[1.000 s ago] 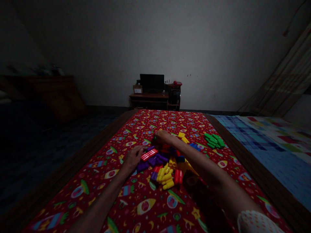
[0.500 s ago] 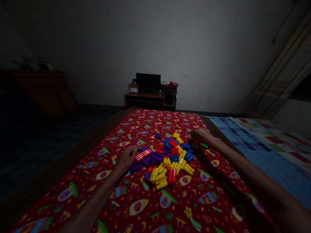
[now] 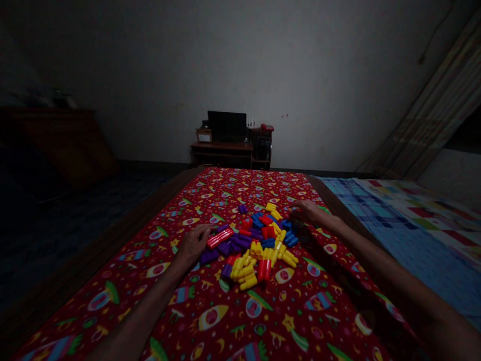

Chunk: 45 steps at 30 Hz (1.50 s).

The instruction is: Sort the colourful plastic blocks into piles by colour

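A loose pile of toy building blocks, each shaped like joined tubes, lies on the red patterned cloth. My left hand rests at the pile's left edge, fingers partly bent and apart, touching or almost touching a red block. Purple blocks sit beside it. At the far right of the pile, my right hand reaches in with fingers stretched toward the blue blocks; its fingertips are dim, and no held block shows. Yellow blocks and a red block lie nearest me.
One purple block and a few yellow ones lie at the pile's far side. Beyond the cloth stands a desk with a dark monitor. A blue checked sheet spreads at the right, a wooden cabinet at the left.
My right hand has shifted slightly left toward the blue blocks, and a green spot by its fingers no longer shows. The left hand stays at the red block. The view has tilted slightly.
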Each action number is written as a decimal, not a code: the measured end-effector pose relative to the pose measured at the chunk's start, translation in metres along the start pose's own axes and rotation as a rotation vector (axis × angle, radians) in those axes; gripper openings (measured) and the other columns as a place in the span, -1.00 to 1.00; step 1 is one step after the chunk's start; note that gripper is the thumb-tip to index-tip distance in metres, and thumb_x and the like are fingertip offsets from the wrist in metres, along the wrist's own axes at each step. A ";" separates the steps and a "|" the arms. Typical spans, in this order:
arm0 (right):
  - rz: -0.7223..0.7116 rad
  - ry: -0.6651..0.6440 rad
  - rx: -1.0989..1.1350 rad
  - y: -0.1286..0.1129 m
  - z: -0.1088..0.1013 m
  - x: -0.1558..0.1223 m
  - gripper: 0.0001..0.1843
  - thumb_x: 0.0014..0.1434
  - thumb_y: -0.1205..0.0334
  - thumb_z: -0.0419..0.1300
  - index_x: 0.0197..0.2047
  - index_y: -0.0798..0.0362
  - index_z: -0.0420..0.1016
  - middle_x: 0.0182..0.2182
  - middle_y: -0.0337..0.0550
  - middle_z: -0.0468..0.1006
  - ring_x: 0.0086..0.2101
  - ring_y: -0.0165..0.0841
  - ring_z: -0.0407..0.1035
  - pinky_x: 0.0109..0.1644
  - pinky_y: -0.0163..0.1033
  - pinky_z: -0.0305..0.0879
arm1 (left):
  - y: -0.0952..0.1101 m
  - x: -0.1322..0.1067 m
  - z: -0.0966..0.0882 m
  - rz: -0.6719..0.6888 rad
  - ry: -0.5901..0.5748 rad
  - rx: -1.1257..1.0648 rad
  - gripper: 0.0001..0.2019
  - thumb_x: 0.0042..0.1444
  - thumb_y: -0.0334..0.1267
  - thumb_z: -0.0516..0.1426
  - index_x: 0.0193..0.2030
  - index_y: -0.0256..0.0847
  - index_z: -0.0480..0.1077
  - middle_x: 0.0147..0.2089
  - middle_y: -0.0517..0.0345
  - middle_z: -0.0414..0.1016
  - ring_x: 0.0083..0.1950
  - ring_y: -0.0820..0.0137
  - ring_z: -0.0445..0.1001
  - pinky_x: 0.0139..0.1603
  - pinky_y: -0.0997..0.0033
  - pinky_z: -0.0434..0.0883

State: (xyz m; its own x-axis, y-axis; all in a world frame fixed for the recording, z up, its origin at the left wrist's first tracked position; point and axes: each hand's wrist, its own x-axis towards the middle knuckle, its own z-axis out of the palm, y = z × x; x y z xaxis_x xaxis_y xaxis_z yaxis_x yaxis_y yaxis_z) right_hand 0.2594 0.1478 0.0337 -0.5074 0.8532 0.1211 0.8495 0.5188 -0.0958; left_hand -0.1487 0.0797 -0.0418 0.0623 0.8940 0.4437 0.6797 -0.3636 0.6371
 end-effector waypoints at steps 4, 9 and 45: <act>0.023 0.165 0.311 -0.026 0.023 0.030 -0.54 0.35 0.07 -0.08 0.13 0.09 0.44 0.02 0.05 0.54 0.00 -0.24 0.42 0.05 -0.19 0.29 | 0.001 -0.001 -0.001 -0.012 -0.001 -0.007 -0.61 0.17 -0.05 -0.06 -0.26 -0.19 0.54 -0.11 -0.01 0.60 -0.03 0.20 0.53 0.08 0.18 0.42; 0.170 0.158 0.601 -0.044 0.057 0.051 -0.29 0.34 -0.19 -0.29 0.13 0.08 0.44 0.10 0.04 0.49 0.12 -0.16 0.34 0.21 -0.02 0.20 | -0.001 -0.001 -0.001 -0.022 0.001 0.010 -0.61 0.16 -0.05 -0.06 -0.24 -0.18 0.54 -0.10 0.00 0.60 -0.03 0.21 0.53 0.07 0.20 0.43; 0.095 0.384 0.576 -0.156 0.056 -0.002 -0.60 0.32 0.14 -0.02 0.09 0.05 0.49 0.00 -0.02 0.57 -0.01 -0.23 0.46 0.10 -0.14 0.32 | -0.004 0.004 -0.008 -0.297 0.110 -0.607 -0.31 -0.05 0.32 0.07 -0.12 -0.32 0.52 -0.04 -0.17 0.58 0.05 0.09 0.52 0.14 0.05 0.41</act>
State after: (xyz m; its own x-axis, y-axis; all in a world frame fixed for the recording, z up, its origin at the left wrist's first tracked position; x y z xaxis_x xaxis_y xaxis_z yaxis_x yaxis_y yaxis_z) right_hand 0.1200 0.0685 -0.0069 -0.2579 0.8718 0.4165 0.6218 0.4797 -0.6191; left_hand -0.1572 0.0825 -0.0375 -0.1594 0.9584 0.2367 0.1247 -0.2183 0.9679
